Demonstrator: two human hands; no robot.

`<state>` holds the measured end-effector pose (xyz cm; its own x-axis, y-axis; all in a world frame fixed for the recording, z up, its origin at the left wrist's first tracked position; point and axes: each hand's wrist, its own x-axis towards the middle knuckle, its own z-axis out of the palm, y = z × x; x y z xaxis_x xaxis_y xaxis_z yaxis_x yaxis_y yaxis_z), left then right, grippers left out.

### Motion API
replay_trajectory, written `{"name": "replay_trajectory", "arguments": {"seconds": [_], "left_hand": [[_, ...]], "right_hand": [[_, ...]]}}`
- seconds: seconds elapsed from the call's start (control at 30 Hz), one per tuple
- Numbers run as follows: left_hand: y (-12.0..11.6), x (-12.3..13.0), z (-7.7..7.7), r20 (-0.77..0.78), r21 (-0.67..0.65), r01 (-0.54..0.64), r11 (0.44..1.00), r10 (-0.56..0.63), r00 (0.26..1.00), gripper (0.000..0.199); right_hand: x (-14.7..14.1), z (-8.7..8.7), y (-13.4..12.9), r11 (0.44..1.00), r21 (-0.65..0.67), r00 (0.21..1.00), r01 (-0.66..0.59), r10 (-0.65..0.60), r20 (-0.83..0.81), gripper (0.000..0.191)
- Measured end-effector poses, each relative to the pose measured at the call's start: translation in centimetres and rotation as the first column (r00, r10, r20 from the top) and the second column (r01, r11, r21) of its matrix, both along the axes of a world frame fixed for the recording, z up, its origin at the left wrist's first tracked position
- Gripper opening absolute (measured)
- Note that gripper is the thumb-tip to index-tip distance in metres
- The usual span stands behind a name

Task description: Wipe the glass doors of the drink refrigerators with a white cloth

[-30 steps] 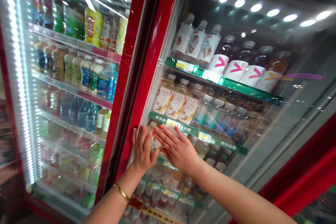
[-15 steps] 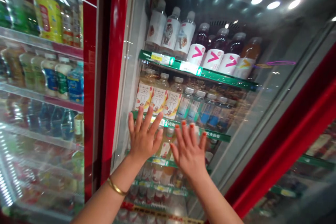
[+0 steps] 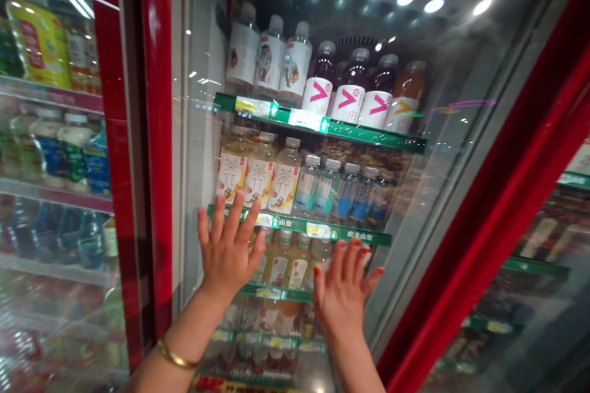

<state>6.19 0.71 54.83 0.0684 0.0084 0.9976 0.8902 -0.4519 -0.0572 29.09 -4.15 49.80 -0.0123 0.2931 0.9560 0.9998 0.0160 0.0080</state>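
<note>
My left hand point(image 3: 227, 249) and my right hand point(image 3: 343, 298) are raised with spread, empty fingers in front of the glass door point(image 3: 193, 61) of a drinks cooler. The left hand is nearest the tea bottles point(image 3: 260, 181), and the right is nearest a lower row of bottles point(image 3: 295, 264). I cannot tell whether either palm touches the glass. A green shelf edge point(image 3: 299, 227) runs just above the right fingertips. Higher up stand clear water bottles point(image 3: 336, 190) and dark bottles with pink chevrons point(image 3: 350, 92).
A red door frame point(image 3: 159, 135) separates this door from a lit cooler section full of bottles point(image 3: 46, 153) on the left. Another red frame point(image 3: 488, 196) runs down the right side, with more shelved goods point(image 3: 539, 252) beyond it. A gold bangle point(image 3: 173, 356) circles my left wrist.
My hands have moved apart from their close, overlapping position, and the right hand is now lower. The cooler scene has shifted left in view, bringing more of the right side into sight.
</note>
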Motion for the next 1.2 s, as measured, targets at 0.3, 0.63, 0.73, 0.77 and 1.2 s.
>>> {"name": "replay_trajectory", "arguments": {"seconds": [0.3,0.63,0.73,0.77,1.2], "left_hand": [[-0.2,-0.1,0.1,-0.011,0.018,-0.019,1.000,0.019,1.000,0.080],[-0.1,-0.2,-0.1,-0.022,-0.001,-0.017,1.000,0.017,1.000,0.081],[-0.2,-0.3,-0.1,-0.023,-0.009,-0.019,1.000,0.018,1.000,0.082],[-0.2,-0.3,-0.1,-0.024,-0.009,-0.016,1.000,0.016,1.000,0.081],[-0.2,-0.2,-0.3,-0.002,-0.019,-0.013,1.000,0.013,1.000,0.082]], "right_hand": [[-1.1,4.9,0.8,0.995,0.027,0.995,-0.098,0.097,0.032,0.087],[4.1,5.3,0.4,0.996,0.079,0.982,0.028,-0.013,-0.186,0.083],[1.3,5.0,0.5,0.999,0.031,0.999,-0.041,0.041,-0.011,0.085],[0.8,4.0,0.3,0.999,0.017,0.998,-0.051,0.050,0.044,0.086],[-0.7,6.1,0.4,0.994,0.036,0.984,-0.102,0.095,0.149,0.085]]}}
